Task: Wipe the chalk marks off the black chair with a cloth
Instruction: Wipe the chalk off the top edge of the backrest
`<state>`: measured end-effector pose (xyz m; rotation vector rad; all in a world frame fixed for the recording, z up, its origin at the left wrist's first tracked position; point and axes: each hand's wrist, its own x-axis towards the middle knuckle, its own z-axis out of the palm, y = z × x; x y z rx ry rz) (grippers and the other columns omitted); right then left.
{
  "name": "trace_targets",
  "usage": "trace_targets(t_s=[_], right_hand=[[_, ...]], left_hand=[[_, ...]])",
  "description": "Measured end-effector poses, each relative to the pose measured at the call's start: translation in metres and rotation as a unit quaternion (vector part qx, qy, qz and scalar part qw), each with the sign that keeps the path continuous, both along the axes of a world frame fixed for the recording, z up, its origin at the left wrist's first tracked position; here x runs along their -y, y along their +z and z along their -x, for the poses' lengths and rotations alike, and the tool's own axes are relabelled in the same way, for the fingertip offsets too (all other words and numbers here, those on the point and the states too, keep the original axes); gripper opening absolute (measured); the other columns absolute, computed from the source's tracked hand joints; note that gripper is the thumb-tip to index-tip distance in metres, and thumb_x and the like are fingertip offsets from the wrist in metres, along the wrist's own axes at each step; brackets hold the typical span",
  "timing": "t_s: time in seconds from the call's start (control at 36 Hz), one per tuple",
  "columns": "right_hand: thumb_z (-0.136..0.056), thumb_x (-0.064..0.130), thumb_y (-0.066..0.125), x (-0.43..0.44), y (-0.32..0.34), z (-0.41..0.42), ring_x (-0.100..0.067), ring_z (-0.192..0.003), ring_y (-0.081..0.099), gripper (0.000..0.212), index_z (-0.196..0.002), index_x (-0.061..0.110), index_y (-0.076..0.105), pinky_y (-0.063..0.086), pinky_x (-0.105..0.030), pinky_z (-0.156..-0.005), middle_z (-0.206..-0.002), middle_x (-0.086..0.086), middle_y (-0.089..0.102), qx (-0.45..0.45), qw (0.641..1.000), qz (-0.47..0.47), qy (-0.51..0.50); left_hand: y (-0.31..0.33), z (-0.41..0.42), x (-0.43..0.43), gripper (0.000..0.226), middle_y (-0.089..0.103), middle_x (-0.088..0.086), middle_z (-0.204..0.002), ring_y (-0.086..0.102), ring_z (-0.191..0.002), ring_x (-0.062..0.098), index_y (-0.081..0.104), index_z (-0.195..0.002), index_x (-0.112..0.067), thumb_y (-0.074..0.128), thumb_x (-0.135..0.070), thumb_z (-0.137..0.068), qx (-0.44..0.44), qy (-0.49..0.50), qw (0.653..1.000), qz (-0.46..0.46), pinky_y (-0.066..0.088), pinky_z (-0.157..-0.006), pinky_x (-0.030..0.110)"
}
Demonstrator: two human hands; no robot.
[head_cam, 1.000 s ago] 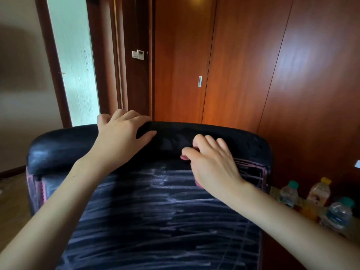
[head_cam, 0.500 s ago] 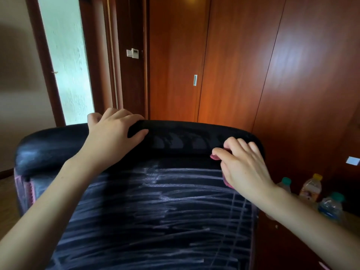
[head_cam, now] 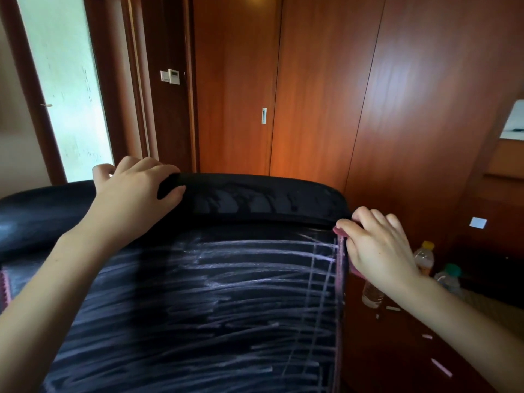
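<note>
Head view: the left hand (head_cam: 133,194) curls over the padded top edge of the black chair (head_cam: 255,202), gripping it. The right hand (head_cam: 377,245), fingers bent, holds a pink cloth (head_cam: 340,232) against the chair's upper right corner. Pale chalk marks (head_cam: 226,293) streak the backrest below, between both arms.

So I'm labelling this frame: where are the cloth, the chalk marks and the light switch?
cloth (head_cam: 338,231), head view, pink edge at the fingertips
chalk marks (head_cam: 241,282), head view, strokes mid backrest
light switch (head_cam: 164,76), head view, plate centre
</note>
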<state>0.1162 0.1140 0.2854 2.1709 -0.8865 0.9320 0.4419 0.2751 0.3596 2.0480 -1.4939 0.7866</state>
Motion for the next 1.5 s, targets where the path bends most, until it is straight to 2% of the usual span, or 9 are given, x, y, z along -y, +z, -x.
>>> trace_targets(t_s=[0.19, 0.5, 0.83, 0.92, 1.03, 1.11, 1.25, 1.31, 1.5], right_hand=[[-0.081, 0.021, 0.038, -0.005, 0.015, 0.019, -0.028, -0.079, 0.056, 0.036, -0.094, 0.010, 0.071, 0.043, -0.039, -0.070, -0.085, -0.005, 0.053, 0.058, 0.996, -0.053, 0.046], [-0.076, 0.005, 0.043, -0.007, 0.016, -0.037, -0.027, -0.076, 0.052, 0.035, -0.096, 0.012, 0.071, 0.027, -0.033, -0.069, -0.085, -0.006, 0.054, -0.026, 0.991, -0.034, 0.129], [-0.079, 0.006, 0.053, 0.024, -0.010, 0.038, -0.026, -0.078, 0.057, 0.020, -0.086, 0.012, 0.071, 0.045, -0.033, -0.062, -0.085, -0.003, 0.054, 0.018, 0.994, -0.090, 0.057], [-0.078, -0.005, 0.066, 0.022, -0.011, 0.062, -0.010, -0.084, 0.056, 0.026, -0.096, 0.013, 0.071, 0.041, -0.011, -0.068, -0.092, 0.003, 0.056, 0.094, 0.970, -0.204, 0.093], [-0.082, -0.004, 0.065, 0.011, 0.006, 0.061, -0.002, -0.094, 0.056, 0.026, -0.102, 0.013, 0.069, 0.041, -0.010, -0.078, -0.095, 0.006, 0.060, 0.201, 0.926, -0.276, 0.165], [-0.082, 0.008, 0.070, -0.003, 0.016, 0.048, -0.006, -0.091, 0.060, 0.020, -0.101, 0.016, 0.070, 0.045, -0.018, -0.078, -0.094, 0.006, 0.064, 0.236, 0.904, -0.300, 0.195], [-0.080, 0.047, 0.056, -0.030, 0.021, 0.029, -0.003, -0.098, 0.064, 0.034, -0.096, 0.021, 0.072, 0.045, -0.015, -0.085, -0.098, 0.008, 0.071, 0.304, 0.821, -0.398, 0.273], [-0.087, 0.041, 0.053, -0.036, 0.021, 0.026, -0.008, -0.100, 0.066, 0.031, -0.095, 0.019, 0.074, 0.047, -0.023, -0.089, -0.099, 0.006, 0.073, 0.336, 0.770, -0.453, 0.298], [-0.074, 0.015, 0.055, -0.034, 0.019, 0.035, -0.018, -0.087, 0.064, 0.021, -0.083, 0.025, 0.071, 0.049, -0.030, -0.077, -0.087, 0.001, 0.068, 0.382, 0.732, -0.479, 0.298]], left_hand=[[-0.007, 0.047, 0.029, 0.043, 0.061, 0.007, -0.118, 0.053, -0.111, 0.033, 0.062, -0.121, -0.015, 0.062, -0.040, -0.086, 0.067, -0.065, 0.996, 0.006, 0.029, -0.092, 0.051], [-0.005, 0.125, 0.108, 0.046, 0.053, -0.001, -0.121, 0.043, -0.117, 0.022, 0.054, -0.124, -0.020, 0.040, -0.052, -0.094, 0.082, -0.094, 0.990, -0.059, 0.024, -0.096, 0.043], [-0.003, 0.120, 0.106, 0.047, 0.054, -0.003, -0.120, 0.045, -0.114, 0.020, 0.054, -0.126, -0.020, 0.040, -0.052, -0.095, 0.084, -0.096, 0.990, -0.058, 0.022, -0.097, 0.042], [-0.003, 0.123, 0.102, 0.045, 0.054, -0.001, -0.122, 0.045, -0.117, 0.022, 0.054, -0.127, -0.020, 0.043, -0.049, -0.095, 0.089, -0.094, 0.990, -0.061, 0.020, -0.101, 0.045], [-0.014, 0.136, 0.099, 0.036, 0.063, 0.007, -0.105, 0.057, -0.099, 0.031, 0.067, -0.106, -0.011, 0.057, -0.039, -0.087, 0.101, -0.128, 0.987, 0.004, 0.034, -0.092, 0.053], [-0.018, 0.157, 0.086, 0.041, 0.063, 0.001, -0.089, 0.060, -0.085, 0.026, 0.068, -0.093, -0.018, 0.038, -0.046, -0.084, 0.044, -0.210, 0.977, 0.000, 0.041, -0.078, 0.041], [-0.041, 0.196, 0.063, 0.026, 0.067, -0.006, -0.093, 0.061, -0.082, 0.008, 0.064, -0.102, -0.019, 0.056, -0.042, -0.092, -0.230, -0.432, 0.857, -0.159, 0.048, -0.078, 0.032], [-0.053, 0.204, 0.060, 0.026, 0.068, -0.005, -0.091, 0.061, -0.080, 0.006, 0.063, -0.102, -0.019, 0.058, -0.042, -0.091, -0.300, -0.449, 0.823, -0.175, 0.048, -0.076, 0.027], [-0.067, 0.207, 0.063, 0.017, 0.069, -0.002, -0.076, 0.062, -0.070, 0.007, 0.066, -0.082, -0.012, 0.057, -0.023, -0.091, -0.531, -0.477, 0.687, -0.136, 0.049, -0.070, 0.022]])
